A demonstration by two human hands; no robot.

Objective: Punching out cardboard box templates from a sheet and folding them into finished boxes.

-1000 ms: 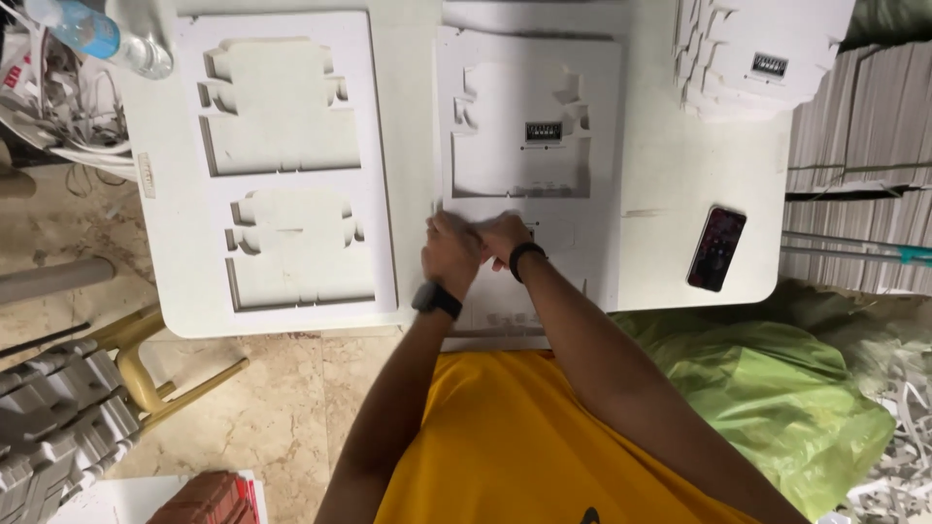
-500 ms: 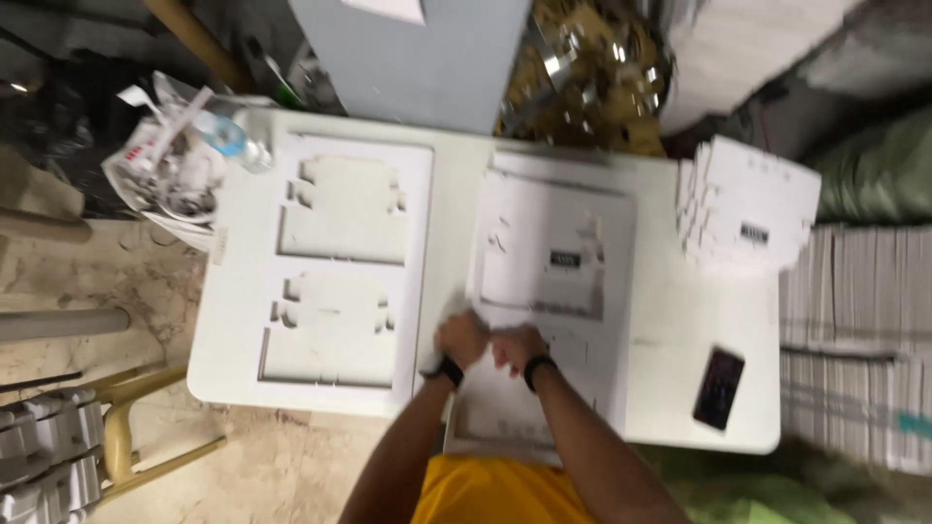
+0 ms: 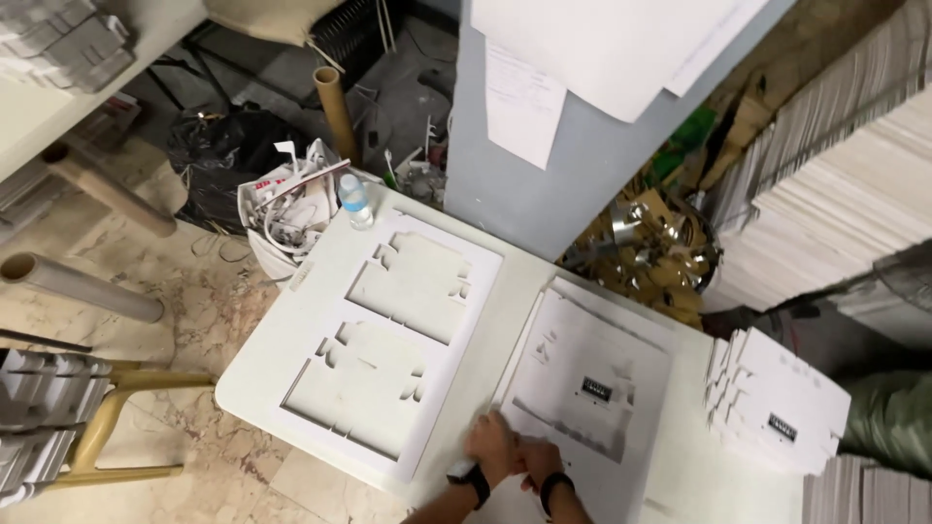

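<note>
A stack of white die-cut card sheets (image 3: 597, 388) lies on the white table (image 3: 510, 320), with box-shaped cut lines in the top sheet. My left hand (image 3: 492, 442) and my right hand (image 3: 534, 456) sit close together on the near edge of that top sheet, fingers pressed against it. Whether they grip it I cannot tell. Each wrist carries a dark band. To the left lies a white card frame (image 3: 383, 340) with two box-shaped holes punched out.
A pile of punched white blanks (image 3: 777, 408) sits at the table's right end. A water bottle (image 3: 355, 201) stands at the far left corner beside a bin of scraps (image 3: 291, 209). A grey pillar (image 3: 544, 165) rises behind; paper stacks (image 3: 845, 204) stand right.
The view has swung up and away from the table, now showing the pillar and floor clutter. My hands stay together on the near edge of the sheet.
</note>
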